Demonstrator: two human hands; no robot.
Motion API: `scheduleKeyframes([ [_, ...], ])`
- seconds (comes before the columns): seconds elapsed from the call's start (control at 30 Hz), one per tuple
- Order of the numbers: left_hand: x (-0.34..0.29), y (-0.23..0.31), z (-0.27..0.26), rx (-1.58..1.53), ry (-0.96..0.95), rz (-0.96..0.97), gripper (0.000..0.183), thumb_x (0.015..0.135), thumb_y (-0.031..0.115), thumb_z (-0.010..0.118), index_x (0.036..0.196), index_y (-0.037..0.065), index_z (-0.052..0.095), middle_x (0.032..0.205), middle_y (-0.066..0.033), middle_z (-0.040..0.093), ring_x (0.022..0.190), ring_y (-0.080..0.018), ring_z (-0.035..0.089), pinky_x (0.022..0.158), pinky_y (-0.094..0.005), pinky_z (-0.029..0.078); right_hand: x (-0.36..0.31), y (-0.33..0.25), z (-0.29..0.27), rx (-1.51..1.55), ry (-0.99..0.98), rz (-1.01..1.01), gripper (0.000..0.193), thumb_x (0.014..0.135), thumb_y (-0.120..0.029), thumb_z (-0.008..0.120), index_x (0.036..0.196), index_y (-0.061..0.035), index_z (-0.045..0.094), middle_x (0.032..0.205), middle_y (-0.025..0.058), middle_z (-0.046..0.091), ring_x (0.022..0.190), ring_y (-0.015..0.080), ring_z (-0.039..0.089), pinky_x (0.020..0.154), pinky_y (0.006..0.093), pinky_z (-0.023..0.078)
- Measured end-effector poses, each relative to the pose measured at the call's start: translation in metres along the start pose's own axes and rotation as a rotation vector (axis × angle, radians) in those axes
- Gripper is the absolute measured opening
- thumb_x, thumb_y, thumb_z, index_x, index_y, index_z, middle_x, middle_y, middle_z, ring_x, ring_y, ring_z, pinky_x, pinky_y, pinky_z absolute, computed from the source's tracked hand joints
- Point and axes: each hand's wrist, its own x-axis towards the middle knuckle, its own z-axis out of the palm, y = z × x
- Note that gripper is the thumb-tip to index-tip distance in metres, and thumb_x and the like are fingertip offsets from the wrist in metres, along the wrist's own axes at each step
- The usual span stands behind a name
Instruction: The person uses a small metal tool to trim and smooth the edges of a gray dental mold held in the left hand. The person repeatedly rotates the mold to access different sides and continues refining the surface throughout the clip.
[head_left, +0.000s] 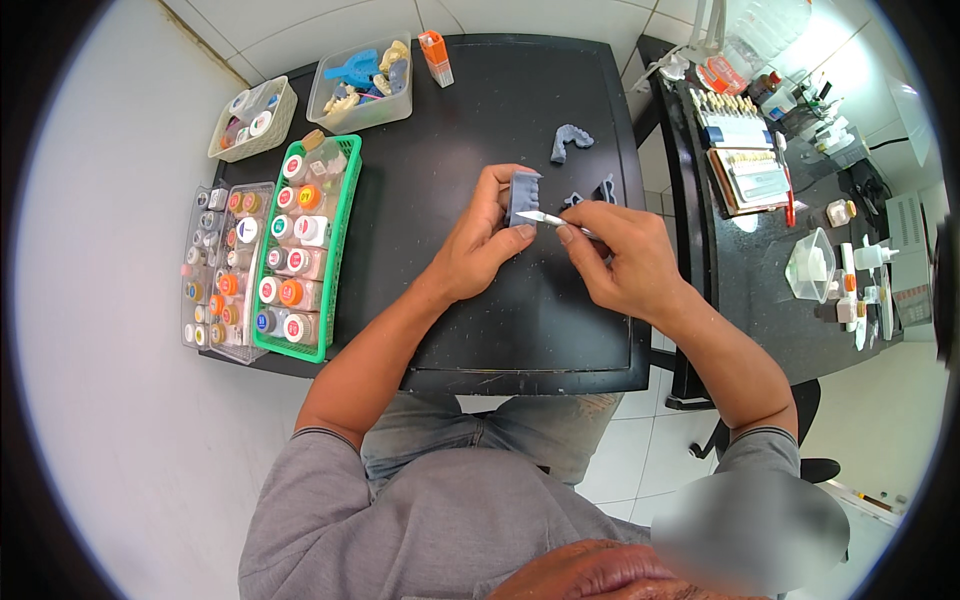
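My left hand (478, 238) is closed around a grey dental model (523, 190), held up over the black table with its toothed edge facing right. Between the thumb and fingers of my right hand (622, 255) is a craft knife (543, 217), its pointed silver blade touching or almost touching the model's right edge. A curved grey dental arch (571, 142) lies on the table beyond my hands. Just past my right knuckles is another grey dental piece (606, 188), partly hidden by that hand.
Along the left stand a green basket (345, 200) of jars with coloured lids and clear boxes (232, 345) of small bottles. At the back are a clear tub (350, 118) of dental casts and an orange-white carton (436, 60). A second dark table (760, 340) on the right carries shade guides (735, 130).
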Motion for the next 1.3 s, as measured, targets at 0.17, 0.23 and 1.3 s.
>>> scheduleKeyframes([
  [0.17,0.002,0.009,0.006,0.072,-0.042,0.084,0.081,0.103,0.012,0.065,0.172,0.010,0.024,0.125,-0.0089,0.058,0.121,-0.0173,0.057,0.109,-0.0368,0.046,-0.001,0.001,0.001,-0.008,-0.034,0.029,0.009,0.100,-0.015,0.076,0.098,-0.0061,0.073,0.072,0.0092,0.066,0.056,0.0292,0.065,0.053,0.0414,0.047],
  [0.23,0.002,0.011,0.009,0.044,-0.048,0.100,0.083,0.105,0.010,0.065,0.175,0.010,0.019,0.126,-0.0097,0.058,0.124,-0.0186,0.058,0.112,-0.0385,0.046,-0.001,0.001,0.000,-0.021,-0.046,0.038,0.010,0.101,-0.016,0.076,0.098,-0.0064,0.072,0.072,0.0098,0.066,0.057,0.0313,0.065,0.054,0.0429,0.047],
  [1.3,0.000,0.012,0.005,0.099,-0.067,0.046,0.060,0.111,0.025,0.061,0.165,0.005,0.045,0.117,-0.0016,0.060,0.108,-0.0109,0.056,0.101,-0.0297,0.046,0.000,-0.001,0.000,-0.037,-0.080,0.047,0.012,0.102,-0.017,0.073,0.095,-0.0074,0.069,0.069,0.0100,0.065,0.056,0.0330,0.065,0.054,0.0432,0.046],
])
